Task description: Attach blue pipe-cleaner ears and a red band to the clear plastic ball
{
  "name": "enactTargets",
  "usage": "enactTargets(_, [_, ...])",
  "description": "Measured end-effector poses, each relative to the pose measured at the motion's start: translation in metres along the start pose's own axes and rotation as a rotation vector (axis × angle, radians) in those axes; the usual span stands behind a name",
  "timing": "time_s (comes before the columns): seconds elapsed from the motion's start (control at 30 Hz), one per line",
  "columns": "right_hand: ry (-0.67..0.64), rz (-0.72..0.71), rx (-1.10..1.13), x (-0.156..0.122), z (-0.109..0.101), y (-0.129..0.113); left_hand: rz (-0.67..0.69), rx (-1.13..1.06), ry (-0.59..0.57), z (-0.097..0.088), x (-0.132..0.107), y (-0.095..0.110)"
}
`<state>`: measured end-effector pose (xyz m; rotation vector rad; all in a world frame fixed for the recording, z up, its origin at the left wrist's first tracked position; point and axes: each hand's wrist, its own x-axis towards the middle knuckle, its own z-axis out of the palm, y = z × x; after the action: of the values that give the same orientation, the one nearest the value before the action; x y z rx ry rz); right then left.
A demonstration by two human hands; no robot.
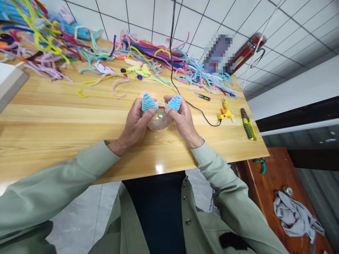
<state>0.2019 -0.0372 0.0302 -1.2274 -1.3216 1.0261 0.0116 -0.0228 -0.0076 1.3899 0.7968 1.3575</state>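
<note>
A clear, rounded plastic piece with a red and yellow strip at its upper edge is held between both hands, just over the wooden table. My left hand is closed, its thumb pressing the base of a blue ridged triangle that looks made of pipe cleaners. A matching blue triangle is pinched by my right hand on the other side. The triangles stand up like a pair of ears at either end of the strip. My fingers behind them are partly hidden.
Loose pipe cleaners heap along the tiled wall. To the right lie thread snips, a yellow hot glue gun with a black cord, and green-yellow pliers. A white box edge stands at left.
</note>
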Motion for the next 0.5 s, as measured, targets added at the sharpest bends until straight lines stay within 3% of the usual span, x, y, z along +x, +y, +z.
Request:
enactTargets(0.33, [-0.027, 0.036, 0.046, -0.0004, 0.0004, -0.0023, -0.024, 0.038, -0.017, -0.0015, -0.0042, 0.0009])
enactTargets(0.5, [-0.065, -0.010, 0.125, -0.0015, -0.0036, 0.0018, -0.072, 0.096, -0.059, -0.0072, -0.0059, -0.0027])
